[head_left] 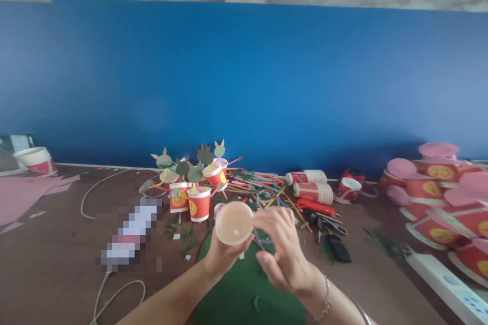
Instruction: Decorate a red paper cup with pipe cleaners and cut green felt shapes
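Note:
A paper cup (234, 222) is held up in my left hand (223, 254), its open mouth turned toward me and a small pale bit showing inside. My right hand (284, 251) hovers at the cup's right side, fingers spread and bent, the fingertips near or touching the rim; I cannot tell which. Beneath both hands lies a round green sheet (247, 294). Scissors (262, 239) rest on it, partly covered by my right hand. Just beyond stand red paper cups (199, 204) with animal heads on coloured stems.
Coloured stems (251, 183) lie scattered at the back, with stacked cups (313, 193) to their right. A black key fob (338, 248) and a white power strip (446, 284) lie at right, near cups with pink discs (401, 168). A blurred phone-like object (131, 233) and pink paper (26, 195) are at left.

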The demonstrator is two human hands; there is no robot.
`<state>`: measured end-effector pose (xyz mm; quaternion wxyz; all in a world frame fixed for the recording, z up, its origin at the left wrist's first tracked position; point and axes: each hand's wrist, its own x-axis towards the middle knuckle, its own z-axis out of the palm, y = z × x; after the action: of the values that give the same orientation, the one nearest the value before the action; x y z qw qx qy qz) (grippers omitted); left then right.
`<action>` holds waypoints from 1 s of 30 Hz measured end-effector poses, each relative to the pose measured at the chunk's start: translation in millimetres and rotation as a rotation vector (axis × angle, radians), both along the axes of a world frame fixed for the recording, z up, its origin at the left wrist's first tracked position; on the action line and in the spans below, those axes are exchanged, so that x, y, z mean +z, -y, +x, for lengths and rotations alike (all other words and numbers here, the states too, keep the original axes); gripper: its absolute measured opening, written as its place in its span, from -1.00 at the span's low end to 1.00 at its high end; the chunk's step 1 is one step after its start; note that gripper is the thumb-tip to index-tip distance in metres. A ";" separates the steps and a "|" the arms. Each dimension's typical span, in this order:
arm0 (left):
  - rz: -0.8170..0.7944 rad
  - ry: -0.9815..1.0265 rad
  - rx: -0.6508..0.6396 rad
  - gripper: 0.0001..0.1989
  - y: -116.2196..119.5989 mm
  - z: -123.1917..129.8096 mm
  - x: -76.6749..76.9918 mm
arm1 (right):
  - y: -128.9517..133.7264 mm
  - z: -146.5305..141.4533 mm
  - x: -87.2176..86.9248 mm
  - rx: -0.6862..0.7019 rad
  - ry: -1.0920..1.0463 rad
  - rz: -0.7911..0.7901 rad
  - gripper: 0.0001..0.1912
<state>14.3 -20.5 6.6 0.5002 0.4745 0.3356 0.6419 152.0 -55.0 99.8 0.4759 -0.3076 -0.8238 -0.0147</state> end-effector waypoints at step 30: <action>-0.179 0.359 -0.304 -0.51 -19.7 -11.0 6.7 | -22.2 -6.5 -31.2 -0.321 0.356 -0.615 -0.72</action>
<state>3.3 -0.7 13.3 0.6826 0.3518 0.2216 0.6010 145.4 -32.9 68.6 0.2029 -0.5536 -0.8008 0.1056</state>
